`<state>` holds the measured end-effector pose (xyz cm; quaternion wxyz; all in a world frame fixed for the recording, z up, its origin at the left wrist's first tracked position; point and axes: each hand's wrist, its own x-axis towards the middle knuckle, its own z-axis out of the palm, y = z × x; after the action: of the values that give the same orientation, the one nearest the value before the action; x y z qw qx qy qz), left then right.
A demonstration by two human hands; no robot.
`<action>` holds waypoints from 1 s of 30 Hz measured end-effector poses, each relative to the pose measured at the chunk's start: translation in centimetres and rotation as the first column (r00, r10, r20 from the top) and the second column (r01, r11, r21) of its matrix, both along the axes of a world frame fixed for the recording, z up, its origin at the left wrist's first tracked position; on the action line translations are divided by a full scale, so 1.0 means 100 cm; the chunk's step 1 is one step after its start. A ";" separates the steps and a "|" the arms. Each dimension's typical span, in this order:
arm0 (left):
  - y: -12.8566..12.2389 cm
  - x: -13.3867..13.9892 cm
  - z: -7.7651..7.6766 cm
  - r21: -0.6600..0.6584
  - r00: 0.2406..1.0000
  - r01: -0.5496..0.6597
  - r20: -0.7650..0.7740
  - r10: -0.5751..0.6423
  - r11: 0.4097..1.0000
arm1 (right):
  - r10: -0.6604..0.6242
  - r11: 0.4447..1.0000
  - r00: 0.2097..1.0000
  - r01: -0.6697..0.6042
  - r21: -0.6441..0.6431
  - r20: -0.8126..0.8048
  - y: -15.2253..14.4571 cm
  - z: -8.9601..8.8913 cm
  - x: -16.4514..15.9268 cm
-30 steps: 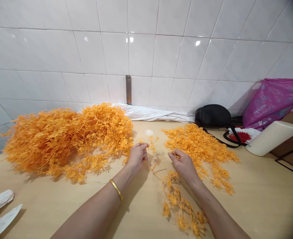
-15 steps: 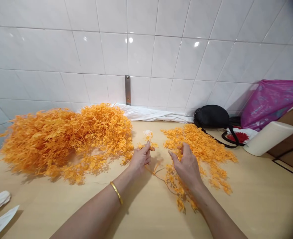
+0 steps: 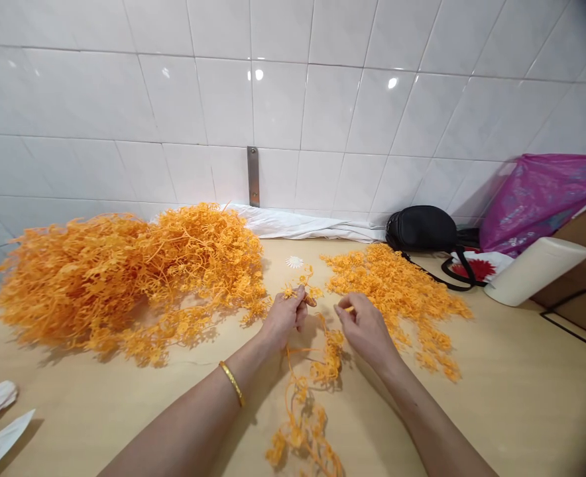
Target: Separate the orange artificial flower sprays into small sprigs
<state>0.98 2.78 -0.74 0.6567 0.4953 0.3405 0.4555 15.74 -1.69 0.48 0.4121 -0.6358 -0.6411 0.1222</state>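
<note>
My left hand (image 3: 286,317) is closed on an orange artificial flower sprig (image 3: 297,391), thumb pressed on its stem. A small flowered tip pokes out above the thumb, and the longer branches trail down over the table toward me. Just right of the sprig, my right hand (image 3: 367,331) hovers with its fingers loosely bent and thumb a little apart; nothing shows in it. Beyond the left hand lies a small white daisy-shaped piece (image 3: 294,262). A large heap of orange sprigs (image 3: 124,285) is on the left, a flatter pile (image 3: 397,285) on the right.
At the back right are a black bag (image 3: 422,228) with a strap, a purple plastic bag (image 3: 546,199), a leaning cream bottle (image 3: 536,271) and a cardboard box (image 3: 581,278). White cloth (image 3: 307,225) runs along the tiled wall. White petal-like pieces (image 3: 4,437) lie front left.
The trailing branches have swung left, from under my right hand to between my forearms. My right hand has drawn in its fingers. The sprig's tip no longer overlaps the white piece.
</note>
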 end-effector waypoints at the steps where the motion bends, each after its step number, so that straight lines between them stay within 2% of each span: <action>1: -0.001 0.000 0.001 -0.001 1.000 0.024 -0.004 -0.024 1.000 | -0.009 1.000 0.994 0.011 0.016 -0.113 0.001 0.001 0.001; 3: -0.005 0.002 0.002 -0.009 0.998 0.058 -0.007 -0.058 0.998 | 0.030 1.000 0.934 -0.031 0.004 -0.357 0.003 0.003 0.002; 5: -0.008 0.004 0.002 -0.002 0.997 0.082 -0.011 -0.082 0.997 | 0.091 0.991 0.838 -0.130 -0.034 -0.537 0.003 0.003 -0.001; 8: -0.012 0.008 0.000 0.014 0.994 0.096 -0.045 -0.095 0.995 | 0.185 0.944 0.714 -0.320 -0.080 -0.675 0.003 0.000 -0.010; 10: -0.015 0.011 -0.001 0.017 0.993 0.093 -0.081 -0.091 0.996 | 0.208 0.925 0.656 -0.374 -0.073 -0.725 0.005 -0.004 -0.013; 12: -0.018 0.012 -0.001 0.014 0.990 0.094 -0.102 -0.092 0.995 | 0.146 0.952 0.643 -0.297 -0.068 -0.752 0.009 -0.009 -0.010; 14: -0.020 0.012 -0.001 -0.012 0.991 0.104 -0.085 -0.105 0.994 | -0.033 0.989 0.621 -0.090 -0.113 -0.783 0.015 -0.012 0.000; 16: -0.020 0.010 0.000 -0.042 0.994 0.092 -0.055 -0.094 0.995 | -0.217 0.976 0.548 0.117 -0.182 -0.808 0.020 -0.013 0.011; 18: -0.020 0.008 0.000 -0.045 0.997 0.056 -0.046 -0.058 0.997 | -0.274 0.961 0.502 0.179 -0.212 -0.820 0.022 -0.011 0.018; 19: -0.020 0.007 -0.001 -0.039 0.998 0.033 -0.050 -0.035 0.999 | -0.245 0.969 0.515 0.145 -0.199 -0.821 0.022 -0.010 0.018; 21: -0.018 0.007 -0.003 -0.035 0.998 -0.007 -0.063 0.005 0.999 | -0.128 0.988 0.561 0.000 -0.154 -0.818 0.019 -0.008 0.010; 23: -0.017 0.008 -0.005 -0.044 0.997 -0.039 -0.073 0.035 0.998 | -0.016 0.980 0.565 -0.153 -0.124 -0.825 0.015 -0.005 -0.001; 25: -0.016 0.010 -0.006 -0.046 0.995 -0.061 -0.079 0.057 0.997 | 0.041 0.958 0.550 -0.257 -0.122 -0.834 0.010 -0.003 -0.012; 27: -0.016 0.011 -0.007 -0.037 0.995 -0.061 -0.077 0.058 0.997 | 0.066 0.932 0.566 -0.329 -0.152 -0.822 0.006 -0.002 -0.018; 30: -0.016 0.012 -0.008 -0.018 0.996 -0.036 -0.085 0.034 0.999 | 0.124 0.911 0.658 -0.372 -0.177 -0.742 0.005 -0.007 -0.021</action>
<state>2.15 1.19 -1.49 0.6384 0.5016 0.3812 0.4422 13.65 -1.22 -0.25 0.5014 -0.4992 -0.4828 0.5160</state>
